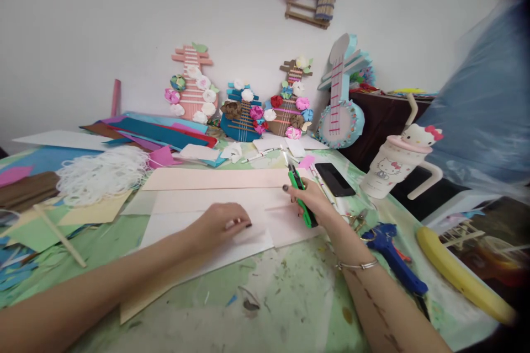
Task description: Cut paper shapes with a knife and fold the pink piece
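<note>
The cutter (306,214), slim and bright green with black parts, was gripped at a tilt above the right part of the white and pinkish paper, its upper end leaning away and leftward, its lower end nearer. The strip (223,178), long, narrow and pale pink, lay flat and crosswise along the far side. The white sheet (178,231) spread flat on the near side of it. To its right lay the pinkish sheet (292,230), also flat. The cream sheet (138,300) stuck out from under the white one, one corner pointing nearward at the left
</note>
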Demonstrator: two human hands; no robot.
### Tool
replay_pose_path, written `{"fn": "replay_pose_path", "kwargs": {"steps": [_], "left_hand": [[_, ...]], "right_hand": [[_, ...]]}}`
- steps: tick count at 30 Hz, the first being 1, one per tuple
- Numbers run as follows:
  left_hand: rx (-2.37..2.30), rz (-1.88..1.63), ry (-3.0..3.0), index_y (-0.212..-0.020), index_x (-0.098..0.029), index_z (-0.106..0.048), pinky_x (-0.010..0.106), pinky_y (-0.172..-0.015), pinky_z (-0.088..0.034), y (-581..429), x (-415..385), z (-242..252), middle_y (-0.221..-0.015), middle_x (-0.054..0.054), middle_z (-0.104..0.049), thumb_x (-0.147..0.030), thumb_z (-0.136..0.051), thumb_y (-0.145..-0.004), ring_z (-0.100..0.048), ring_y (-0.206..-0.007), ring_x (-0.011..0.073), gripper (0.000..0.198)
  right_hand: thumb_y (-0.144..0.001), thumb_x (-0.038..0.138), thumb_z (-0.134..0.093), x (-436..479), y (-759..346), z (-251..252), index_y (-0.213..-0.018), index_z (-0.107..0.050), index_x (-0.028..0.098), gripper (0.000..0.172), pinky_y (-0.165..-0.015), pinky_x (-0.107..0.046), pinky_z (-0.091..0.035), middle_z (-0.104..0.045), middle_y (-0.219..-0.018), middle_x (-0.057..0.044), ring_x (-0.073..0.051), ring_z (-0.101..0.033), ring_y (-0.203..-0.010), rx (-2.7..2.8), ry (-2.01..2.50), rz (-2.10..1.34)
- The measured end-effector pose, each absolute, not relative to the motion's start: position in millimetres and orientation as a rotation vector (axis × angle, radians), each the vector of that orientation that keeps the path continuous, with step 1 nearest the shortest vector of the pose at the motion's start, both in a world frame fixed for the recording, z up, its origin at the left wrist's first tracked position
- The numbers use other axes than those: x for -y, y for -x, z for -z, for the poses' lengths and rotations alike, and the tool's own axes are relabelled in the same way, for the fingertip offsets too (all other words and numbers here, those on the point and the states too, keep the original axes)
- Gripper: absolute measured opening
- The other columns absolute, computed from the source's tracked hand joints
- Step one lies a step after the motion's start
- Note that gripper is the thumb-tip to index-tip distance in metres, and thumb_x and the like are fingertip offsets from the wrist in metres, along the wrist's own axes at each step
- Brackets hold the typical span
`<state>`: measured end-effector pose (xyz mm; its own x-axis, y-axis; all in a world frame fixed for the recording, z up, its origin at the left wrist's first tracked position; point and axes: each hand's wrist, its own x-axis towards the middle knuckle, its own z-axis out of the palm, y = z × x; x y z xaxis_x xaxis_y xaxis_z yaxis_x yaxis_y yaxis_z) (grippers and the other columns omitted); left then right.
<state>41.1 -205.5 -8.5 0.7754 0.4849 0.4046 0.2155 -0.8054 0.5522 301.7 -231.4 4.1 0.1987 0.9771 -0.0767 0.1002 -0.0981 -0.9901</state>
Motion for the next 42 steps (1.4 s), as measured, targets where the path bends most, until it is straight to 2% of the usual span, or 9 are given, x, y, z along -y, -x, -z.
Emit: {"fn": "replay_pose_path", "kwargs": {"steps": [2, 5, 8, 12, 15, 18, 22, 35, 42], "left_hand": [[-0.678, -0.762, -2.343, -0.084, -0.016, -0.066, 0.024, -0.069, -0.046, -39.2, 185.3, -2.5, -0.081, 0.005, -0.069, -0.033, -0.052, -0.090, -0.061, -0.074, 0.0142, 0.024], [-0.752, -0.723, -2.216, -0.080, -0.015, -0.065, 0.022, -0.062, -0.045, -39.3, 154.6, -19.8, -0.072, 0.002, -0.065, -0.042, -0.055, -0.087, -0.058, -0.066, 0.0126, 0.029], [-0.794, -0.704, -2.089, -0.080, -0.014, -0.062, 0.020, -0.057, -0.044, -43.0, 130.2, -30.0, -0.067, 0.001, -0.062, -0.047, -0.058, -0.083, -0.056, -0.061, 0.0112, 0.034], [-0.819, -0.645, -1.978, -0.077, -0.013, -0.060, 0.020, -0.052, -0.043, -49.2, 111.6, -26.7, -0.062, 0.000, -0.059, -0.047, -0.064, -0.077, -0.053, -0.057, 0.0102, 0.035], [-0.832, -0.646, -1.930, -0.076, -0.013, -0.060, 0.019, -0.050, -0.043, -52.7, 103.7, -18.1, -0.058, -0.002, -0.053, -0.046, -0.068, -0.074, -0.048, -0.052, 0.0082, 0.034], [-0.826, -0.653, -1.905, -0.076, -0.013, -0.061, 0.018, -0.047, -0.040, -55.6, 97.6, -12.6, -0.055, -0.004, -0.048, -0.044, -0.069, -0.074, -0.043, -0.049, 0.0066, 0.032], [-0.801, -0.652, -1.898, -0.075, -0.012, -0.062, 0.018, -0.047, -0.039, -60.3, 90.4, -11.8, -0.056, -0.003, -0.049, -0.041, -0.070, -0.074, -0.045, -0.051, 0.0070, 0.030], [-0.855, -0.603, -1.937, -0.083, -0.014, -0.061, 0.019, -0.045, -0.030, -61.9, 76.5, 6.9, -0.056, -0.004, -0.048, -0.035, -0.061, -0.081, -0.038, -0.045, 0.0063, 0.021], [-0.935, -0.657, -2.046, -0.088, -0.015, -0.063, 0.020, -0.049, -0.032, -61.4, 80.1, 14.0, -0.056, -0.005, -0.045, -0.028, -0.057, -0.082, -0.042, -0.051, 0.0097, 0.016]], "right_hand": [[-0.064, 0.022, -0.072, 232.5, -305.1, -2.8, -0.100, -0.047, 0.024, 0.043, -0.032, -0.023, -0.037, -0.050, -0.042, 0.012, -0.013, -0.046, -0.029, 1.302, 1.526, -0.947], [-0.070, 0.016, -0.058, 232.9, -309.5, -3.7, -0.116, -0.049, 0.026, 0.048, -0.042, -0.026, -0.043, -0.053, -0.044, 0.011, -0.017, -0.054, -0.034, 1.609, 1.655, -0.709], [-0.071, 0.015, -0.055, 232.5, -314.7, -7.7, -0.106, -0.062, 0.022, 0.037, -0.061, -0.029, -0.046, -0.069, -0.068, 0.000, -0.021, -0.066, -0.061, 1.888, 1.748, -0.399], [-0.072, 0.013, -0.056, 232.1, -325.6, -10.6, -0.100, -0.066, 0.021, 0.031, -0.072, -0.029, -0.040, -0.073, -0.098, -0.009, -0.027, -0.064, -0.093, 2.132, 1.828, -0.175], [-0.072, 0.018, -0.061, 230.8, -334.1, -9.3, -0.109, -0.060, 0.021, 0.037, -0.067, -0.027, -0.036, -0.072, -0.098, -0.007, -0.024, -0.063, -0.086, 2.148, 1.891, -0.197], [-0.070, 0.018, -0.065, 228.3, -338.6, -8.1, -0.102, -0.060, 0.021, 0.032, -0.067, -0.027, -0.036, -0.070, -0.096, -0.006, -0.023, -0.061, -0.085, 2.174, 1.867, -0.216], [-0.071, 0.019, -0.067, 225.6, -336.7, -8.0, -0.092, -0.065, 0.018, 0.021, -0.074, -0.028, -0.038, -0.066, -0.096, -0.007, -0.022, -0.059, -0.088, 2.233, 1.773, -0.211], [-0.070, 0.014, -0.066, 229.3, -326.7, -10.2, -0.090, -0.070, 0.019, 0.022, -0.074, -0.031, -0.041, -0.069, -0.089, -0.005, -0.021, -0.060, -0.083, 2.296, 1.657, -0.314], [-0.070, 0.012, -0.065, 228.9, -324.3, -8.7, -0.091, -0.070, 0.020, 0.023, -0.075, -0.032, -0.043, -0.069, -0.092, -0.005, -0.022, -0.061, -0.085, 2.298, 1.630, -0.344]]}}
